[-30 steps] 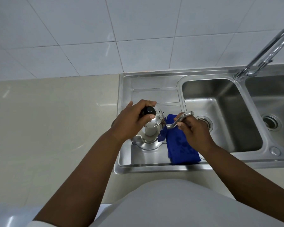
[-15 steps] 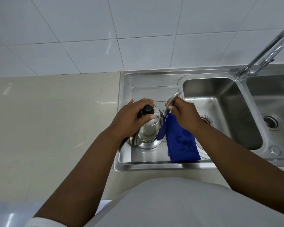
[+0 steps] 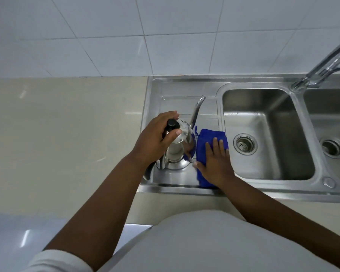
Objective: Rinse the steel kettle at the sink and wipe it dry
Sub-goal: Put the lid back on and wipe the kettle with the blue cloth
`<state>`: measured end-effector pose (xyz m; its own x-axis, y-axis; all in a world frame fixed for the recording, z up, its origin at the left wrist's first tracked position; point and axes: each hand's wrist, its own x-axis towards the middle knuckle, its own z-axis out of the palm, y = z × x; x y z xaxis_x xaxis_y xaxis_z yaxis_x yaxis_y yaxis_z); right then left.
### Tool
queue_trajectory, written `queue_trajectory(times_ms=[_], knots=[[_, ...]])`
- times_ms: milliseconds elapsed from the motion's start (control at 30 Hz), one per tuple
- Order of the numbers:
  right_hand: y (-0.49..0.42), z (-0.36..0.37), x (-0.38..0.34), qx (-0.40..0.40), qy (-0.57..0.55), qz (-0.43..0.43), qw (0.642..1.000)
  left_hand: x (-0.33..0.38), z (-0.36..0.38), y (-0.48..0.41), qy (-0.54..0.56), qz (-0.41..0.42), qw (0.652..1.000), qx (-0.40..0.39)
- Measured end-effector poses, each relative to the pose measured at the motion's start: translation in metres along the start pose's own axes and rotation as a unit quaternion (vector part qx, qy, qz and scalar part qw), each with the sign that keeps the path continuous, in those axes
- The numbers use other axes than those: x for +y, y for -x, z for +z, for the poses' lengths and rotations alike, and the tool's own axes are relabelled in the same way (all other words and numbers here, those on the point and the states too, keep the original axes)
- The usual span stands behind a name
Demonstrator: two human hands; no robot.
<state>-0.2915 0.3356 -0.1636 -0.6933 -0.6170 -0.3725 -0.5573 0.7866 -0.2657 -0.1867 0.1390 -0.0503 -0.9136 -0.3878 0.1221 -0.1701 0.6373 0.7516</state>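
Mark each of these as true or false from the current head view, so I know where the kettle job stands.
1. The kettle stands on the drainboard, not in a basin. True.
2. The right hand holds the kettle's spout. False: it lies flat on the blue cloth; the spout is free.
3. The left hand grips the kettle's top by the black knob. True.
4. The blue cloth lies inside the left basin. False: it lies on the drainboard beside the kettle.

One head-worn wide view looks steeply down, close over the sink (image 3: pixel 185 89) and counter (image 3: pixel 67 134).
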Motion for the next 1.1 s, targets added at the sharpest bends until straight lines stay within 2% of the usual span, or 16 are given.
queue_trajectory(times_ms=[67,200,333,400,467,533,600,667,767,867,967,1033,1100], knots=[[0.005,0.018,0.006,0.019,0.039,-0.020,0.999,0.002,0.002,0.002,-0.004,-0.008,1.000,0.003],[-0.002,0.018,0.010,0.056,0.035,-0.031,0.997,0.010,0.004,0.006,-0.015,-0.027,0.999,0.008],[-0.020,0.004,0.019,0.048,0.031,-0.084,0.995,0.013,0.003,0.008,-0.026,-0.039,0.999,0.015],[-0.028,-0.003,0.027,0.062,-0.028,-0.092,0.993,0.013,0.004,0.009,-0.027,-0.041,0.999,0.023],[-0.029,-0.018,0.034,0.054,-0.157,-0.051,0.985,0.014,0.007,0.010,-0.027,-0.047,0.998,0.028],[-0.024,-0.036,0.031,0.070,-0.297,-0.004,0.952,0.014,0.009,0.010,-0.026,-0.056,0.998,0.030],[-0.011,-0.055,0.014,0.086,-0.402,-0.003,0.912,0.014,0.011,0.010,-0.020,-0.063,0.997,0.038],[0.010,-0.070,-0.012,0.077,-0.461,-0.044,0.883,0.015,0.015,0.009,-0.018,-0.064,0.997,0.048],[0.040,-0.083,-0.049,0.058,-0.493,-0.133,0.858,0.016,0.018,0.006,-0.018,-0.054,0.997,0.053],[0.043,-0.091,-0.064,0.090,-0.458,-0.250,0.848,0.015,0.019,0.006,-0.017,-0.044,0.997,0.054],[0.026,-0.078,-0.060,0.118,-0.414,-0.305,0.849,0.016,0.021,0.009,-0.004,-0.048,0.995,0.084],[0.010,-0.062,-0.048,0.118,-0.410,-0.276,0.861,0.018,0.022,0.010,0.003,-0.030,0.995,0.097],[0.000,-0.050,-0.036,0.074,-0.456,-0.164,0.872,0.019,0.023,0.010,-0.001,-0.032,0.995,0.097]])
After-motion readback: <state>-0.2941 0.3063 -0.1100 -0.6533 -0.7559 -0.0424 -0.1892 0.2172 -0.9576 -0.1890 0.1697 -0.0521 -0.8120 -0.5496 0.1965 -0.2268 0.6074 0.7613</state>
